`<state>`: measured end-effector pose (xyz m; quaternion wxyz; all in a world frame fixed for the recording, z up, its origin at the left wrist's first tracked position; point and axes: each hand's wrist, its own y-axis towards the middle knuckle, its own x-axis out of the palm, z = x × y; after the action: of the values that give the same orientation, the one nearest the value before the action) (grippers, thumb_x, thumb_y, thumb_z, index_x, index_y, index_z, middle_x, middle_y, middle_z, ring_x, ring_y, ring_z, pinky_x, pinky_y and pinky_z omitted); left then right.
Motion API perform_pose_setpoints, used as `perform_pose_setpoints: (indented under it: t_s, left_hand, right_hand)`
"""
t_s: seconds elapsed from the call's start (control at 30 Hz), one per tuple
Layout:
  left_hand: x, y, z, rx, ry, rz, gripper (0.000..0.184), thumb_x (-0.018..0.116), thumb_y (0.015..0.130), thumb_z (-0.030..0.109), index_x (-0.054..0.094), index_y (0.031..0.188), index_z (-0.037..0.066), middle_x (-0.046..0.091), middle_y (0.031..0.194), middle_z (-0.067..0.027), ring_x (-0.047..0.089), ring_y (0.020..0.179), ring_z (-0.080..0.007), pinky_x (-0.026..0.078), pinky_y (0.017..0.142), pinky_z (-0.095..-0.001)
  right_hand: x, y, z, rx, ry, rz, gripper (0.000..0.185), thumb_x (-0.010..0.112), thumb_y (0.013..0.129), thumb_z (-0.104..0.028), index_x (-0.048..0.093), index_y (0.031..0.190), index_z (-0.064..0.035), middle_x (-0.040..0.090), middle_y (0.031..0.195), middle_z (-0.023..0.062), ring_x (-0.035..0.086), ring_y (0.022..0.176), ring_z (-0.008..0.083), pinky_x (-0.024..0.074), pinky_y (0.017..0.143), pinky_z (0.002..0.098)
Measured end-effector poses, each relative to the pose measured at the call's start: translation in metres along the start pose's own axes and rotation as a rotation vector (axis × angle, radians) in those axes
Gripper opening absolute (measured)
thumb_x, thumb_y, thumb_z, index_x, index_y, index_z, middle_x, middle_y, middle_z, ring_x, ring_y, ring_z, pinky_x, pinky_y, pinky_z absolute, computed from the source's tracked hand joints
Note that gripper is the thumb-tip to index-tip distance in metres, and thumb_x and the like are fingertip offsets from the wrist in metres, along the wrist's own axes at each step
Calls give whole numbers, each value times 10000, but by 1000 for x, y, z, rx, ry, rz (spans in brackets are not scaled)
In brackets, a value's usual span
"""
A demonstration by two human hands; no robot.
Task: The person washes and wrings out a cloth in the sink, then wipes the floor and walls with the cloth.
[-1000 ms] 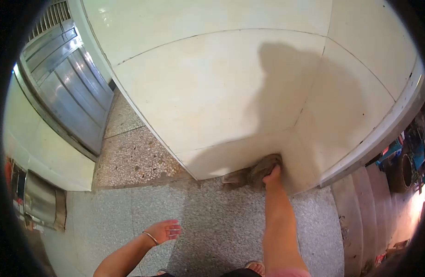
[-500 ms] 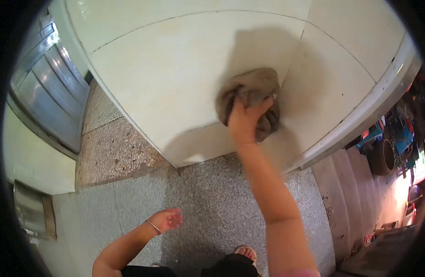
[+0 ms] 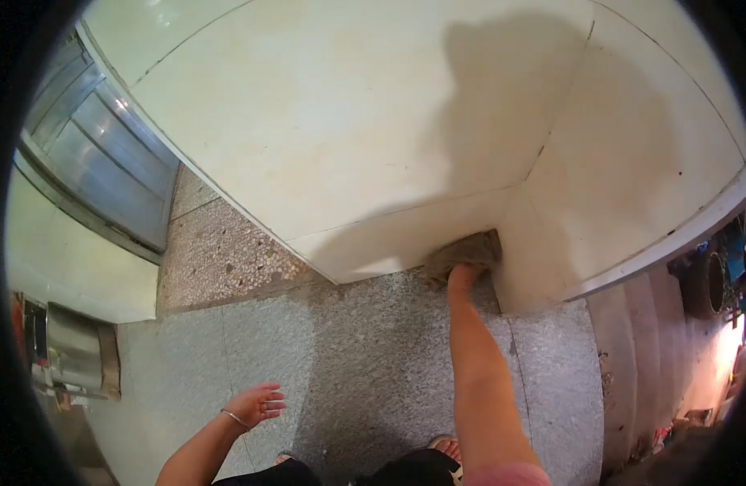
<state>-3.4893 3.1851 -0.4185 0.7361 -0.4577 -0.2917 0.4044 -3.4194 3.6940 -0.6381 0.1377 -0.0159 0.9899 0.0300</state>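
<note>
A crumpled grey-brown cloth [image 3: 475, 246] is against the foot of the pale tiled wall [image 3: 348, 146], low in the inner corner. My right hand [image 3: 464, 276] is on the cloth with the arm stretched forward, and the folds hide most of its fingers. My left hand [image 3: 258, 406], a bracelet at its wrist, hovers above the grey floor [image 3: 373, 348]. Its fingers are extended, and it holds nothing.
Steps [image 3: 628, 356] run along the right, with a dark round pot [image 3: 707, 285] and clutter beyond them. A grey metal door [image 3: 118, 150] stands at the left, behind a speckled stone floor strip [image 3: 219, 243]. My sandalled foot [image 3: 446, 447] shows at the bottom.
My right hand has brought the cloth down the wall from mid-height to its base by the corner. My left hand has shifted slightly left and down in view. The camera view has tilted and moved.
</note>
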Motion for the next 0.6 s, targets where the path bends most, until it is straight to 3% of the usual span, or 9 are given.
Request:
perform_pose_setpoints:
  t_s: [0.07, 0.1, 0.17, 0.2, 0.27, 0.3, 0.4, 0.47, 0.6]
  left_hand:
    - [-2, -13, 1, 34, 11, 37, 388, 570, 856, 217, 464, 1190, 50, 566, 1084, -161, 586, 952, -312, 498, 801, -423]
    - [-6, -17, 1, 29, -39, 27, 383, 578, 851, 221, 474, 1177, 50, 568, 1078, -161, 585, 954, -314, 497, 804, -423]
    - [-11, -13, 1, 30, -89, 7, 379, 587, 845, 225, 484, 1164, 49, 570, 1072, -161, 584, 956, -316, 496, 806, -423]
    - [-14, -3, 2, 18, -101, -20, 375, 586, 846, 230, 492, 1162, 52, 577, 1060, -157, 582, 961, -313, 489, 813, -424]
    - [-10, 9, 2, 10, -126, -58, 371, 584, 847, 236, 501, 1160, 54, 583, 1047, -152, 580, 966, -310, 482, 820, -426]
    - [1, 12, 10, 32, -106, -78, 368, 577, 852, 231, 505, 1166, 54, 591, 1044, -143, 580, 970, -307, 474, 831, -426]
    - [37, 4, 36, 101, -106, -216, 370, 562, 861, 221, 505, 1186, 54, 596, 1060, -131, 579, 983, -299, 462, 847, -425]
    - [60, -9, 51, 151, -139, -340, 376, 554, 866, 216, 500, 1200, 53, 594, 1078, -129, 577, 991, -296, 458, 853, -423]
    - [90, -20, 50, 136, -239, -527, 368, 540, 874, 199, 493, 1207, 51, 588, 1102, -132, 571, 1007, -295, 452, 870, -420]
  right_hand:
    - [-11, -6, -38, 131, 429, 14, 602, 576, 837, -342, 407, 1267, 44, 436, 1278, 210, 416, 1179, 332, 352, 985, 401]
    - [-3, 13, 13, 128, 427, 14, 602, 576, 837, -342, 407, 1267, 44, 436, 1278, 210, 416, 1179, 332, 352, 985, 401]
    - [26, 38, 105, 32, 124, -236, 434, 318, 939, -247, 379, 1307, -25, 421, 1317, 125, 403, 1186, 274, 350, 985, 367]
    - [13, 56, 103, 25, 124, -233, 434, 318, 939, -247, 379, 1307, -25, 421, 1317, 125, 403, 1186, 274, 350, 985, 367]
    - [-12, 85, 88, 173, 16, -615, 661, 704, 716, -180, 403, 1277, -2, 454, 1281, 146, 425, 1164, 327, 391, 953, 359]
    - [-17, 85, 86, 164, 10, -617, 661, 704, 716, -180, 403, 1277, -2, 454, 1281, 146, 425, 1164, 327, 391, 953, 359]
    - [-34, 66, 59, 276, 351, -556, 539, 594, 796, -231, 428, 1265, -23, 469, 1276, 121, 437, 1159, 313, 391, 961, 384]
    - [-73, 26, -29, 837, 1078, -227, 468, 454, 866, -316, 451, 1257, -60, 470, 1283, 112, 436, 1167, 309, 373, 975, 455]
    - [-118, -16, -80, 816, 1041, -289, 471, 325, 904, -362, 445, 1276, -98, 467, 1294, 91, 434, 1174, 311, 351, 984, 514]
